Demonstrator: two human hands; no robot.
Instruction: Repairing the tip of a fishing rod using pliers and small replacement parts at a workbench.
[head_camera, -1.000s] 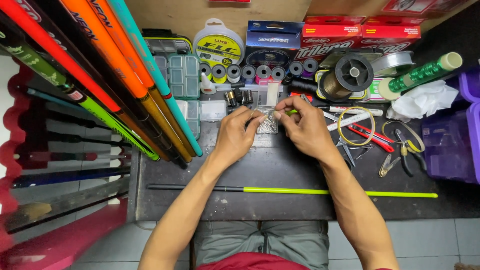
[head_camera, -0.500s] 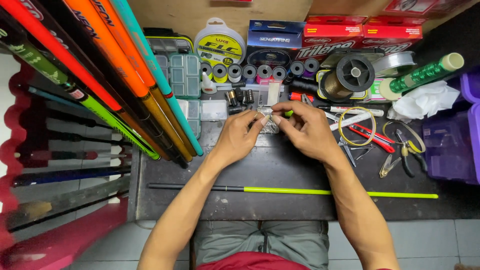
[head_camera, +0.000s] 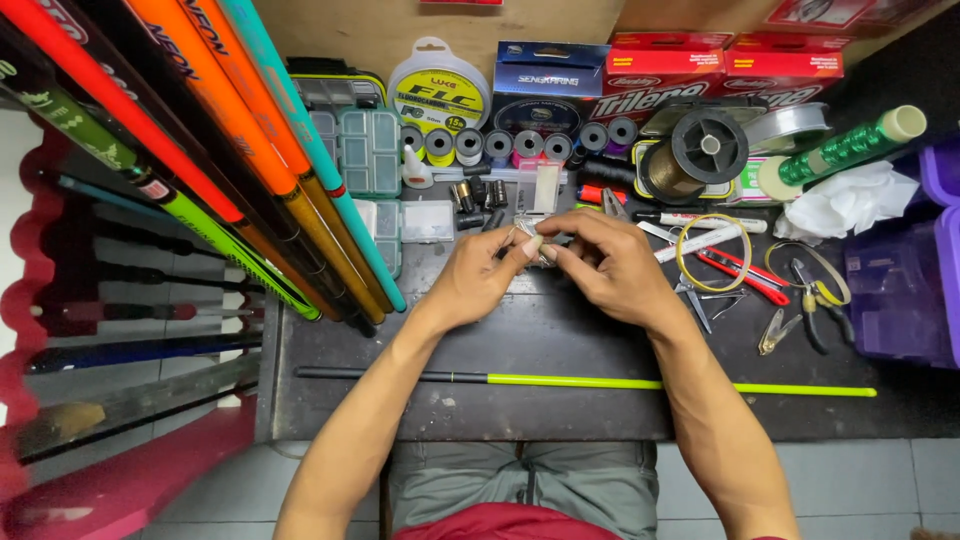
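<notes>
Left hand (head_camera: 478, 275) and right hand (head_camera: 612, 262), fingertips together

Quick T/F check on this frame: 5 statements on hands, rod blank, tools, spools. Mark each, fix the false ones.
1. Both hands meet over a small silvery part. True.
2. The thin yellow-green rod is held in the left hand. False: it lies on the dark table, nearer the person than both hands.
3. Red-handled pliers lie beside the right hand. True.
4. The row of small thread spools sits beyond the hands. True.
5. The purple bin stands on the person's left. False: it is on the right.
</notes>
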